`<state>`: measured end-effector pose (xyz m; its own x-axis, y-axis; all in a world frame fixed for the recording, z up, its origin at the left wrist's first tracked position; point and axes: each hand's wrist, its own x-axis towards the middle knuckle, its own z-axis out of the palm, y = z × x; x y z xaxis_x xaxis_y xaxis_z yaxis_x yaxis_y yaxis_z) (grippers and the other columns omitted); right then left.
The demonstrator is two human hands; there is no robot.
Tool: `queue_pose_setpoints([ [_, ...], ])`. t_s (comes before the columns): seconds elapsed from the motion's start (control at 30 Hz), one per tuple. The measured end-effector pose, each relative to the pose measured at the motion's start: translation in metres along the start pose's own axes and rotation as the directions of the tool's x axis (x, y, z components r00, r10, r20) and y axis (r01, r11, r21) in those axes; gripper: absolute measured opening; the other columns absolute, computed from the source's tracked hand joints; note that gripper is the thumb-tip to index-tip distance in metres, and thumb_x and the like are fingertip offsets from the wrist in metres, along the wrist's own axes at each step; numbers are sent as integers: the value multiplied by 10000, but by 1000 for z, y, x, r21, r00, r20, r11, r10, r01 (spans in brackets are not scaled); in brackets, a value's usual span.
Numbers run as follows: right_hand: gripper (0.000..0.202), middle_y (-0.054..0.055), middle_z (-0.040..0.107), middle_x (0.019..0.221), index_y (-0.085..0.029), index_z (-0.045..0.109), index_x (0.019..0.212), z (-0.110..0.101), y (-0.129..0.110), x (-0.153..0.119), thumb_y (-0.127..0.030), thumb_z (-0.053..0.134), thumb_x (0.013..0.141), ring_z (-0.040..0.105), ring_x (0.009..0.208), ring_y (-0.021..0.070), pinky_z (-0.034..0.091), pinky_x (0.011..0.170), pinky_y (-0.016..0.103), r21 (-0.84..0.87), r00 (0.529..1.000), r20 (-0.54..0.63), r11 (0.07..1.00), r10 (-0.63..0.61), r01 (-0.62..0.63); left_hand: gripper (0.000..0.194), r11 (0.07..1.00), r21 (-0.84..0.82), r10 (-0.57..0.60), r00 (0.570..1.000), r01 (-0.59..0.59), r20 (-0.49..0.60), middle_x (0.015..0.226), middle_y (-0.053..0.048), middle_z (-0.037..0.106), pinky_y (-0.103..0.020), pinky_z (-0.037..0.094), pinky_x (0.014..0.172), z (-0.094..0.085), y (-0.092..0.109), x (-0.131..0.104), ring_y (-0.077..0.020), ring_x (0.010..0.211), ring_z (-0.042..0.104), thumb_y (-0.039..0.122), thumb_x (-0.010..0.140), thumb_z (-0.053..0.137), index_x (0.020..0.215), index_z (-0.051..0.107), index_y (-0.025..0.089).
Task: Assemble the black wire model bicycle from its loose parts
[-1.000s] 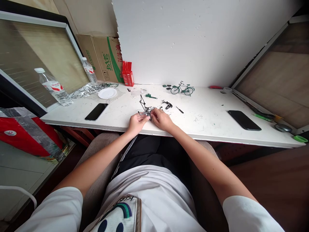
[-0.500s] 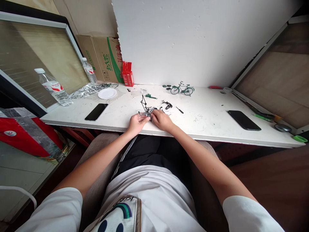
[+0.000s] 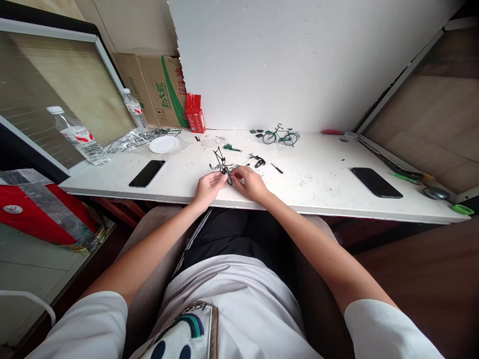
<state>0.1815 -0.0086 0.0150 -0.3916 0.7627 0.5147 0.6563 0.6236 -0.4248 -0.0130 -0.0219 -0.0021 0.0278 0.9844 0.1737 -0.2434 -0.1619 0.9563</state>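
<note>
A partly built black model bicycle (image 3: 220, 158) stands tilted near the front edge of the table, its frame pointing up and one small wheel towards me. My left hand (image 3: 209, 188) pinches it from the left, close to the wheel. On the right, the fingertips of my right hand (image 3: 250, 182) are closed at the wheel's side; the exact contact is partly hidden. Just beyond my right hand lie loose black parts (image 3: 257, 160) and a small dark screwdriver-like tool (image 3: 277, 168). Farther back is a green piece (image 3: 232, 148).
A finished green model bicycle (image 3: 280, 135) stands at the back. Phones lie left (image 3: 147, 173) and right (image 3: 376, 182). A white plate (image 3: 163, 144), part frames in plastic (image 3: 130, 140), water bottles (image 3: 80, 137) and a red box (image 3: 195, 114) occupy the left side.
The black model bicycle has turned, so its wheel shows more clearly between my hands. My right fingers have drawn back slightly from over it. The view has shifted a little.
</note>
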Motion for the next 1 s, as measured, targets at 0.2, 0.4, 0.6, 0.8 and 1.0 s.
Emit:
queue_pose_setpoints([
  [0.2,147,106,725,1128,-219,664,1106,1,-1,0,-269,537,1051,637,1024,253,457,745,324,-55,1000,5,998,2,-2,567,1000,17,9,1000,-9,7,1164,-147,790,-506,587,1096,0,0,0,-288,1133,747,514,747,922,1114,746,119],
  [0.4,149,119,711,1119,-212,651,1115,1,-3,1,-250,515,1068,633,999,255,436,704,317,-102,1000,13,995,4,-3,547,999,26,20,1000,-20,1,1164,-147,789,-516,595,1083,0,-2,0,-292,1119,752,497,768,911,1131,753,119],
  [0.6,157,121,701,1119,-206,643,1117,0,-3,1,-262,502,1075,625,954,240,442,710,311,-93,999,35,996,21,-17,547,998,50,29,1000,-29,4,1192,-155,784,-521,601,1070,-1,-4,0,-303,1121,754,499,764,911,1130,755,123],
  [0.8,166,114,707,1077,-197,641,1097,2,1,0,-285,506,1056,622,895,224,453,731,315,-30,999,30,1000,11,-11,548,993,100,59,998,-58,-5,1165,-165,790,-512,609,1049,-4,-9,3,-307,1089,765,479,743,926,1117,752,118],
  [1.0,186,98,702,972,-200,626,1013,1,6,3,-336,501,1033,611,832,218,462,744,322,63,999,45,998,22,-25,466,986,146,81,996,-85,32,1136,-162,799,-500,575,1096,-3,-4,-2,-315,1128,759,436,748,922,1060,774,122],
])
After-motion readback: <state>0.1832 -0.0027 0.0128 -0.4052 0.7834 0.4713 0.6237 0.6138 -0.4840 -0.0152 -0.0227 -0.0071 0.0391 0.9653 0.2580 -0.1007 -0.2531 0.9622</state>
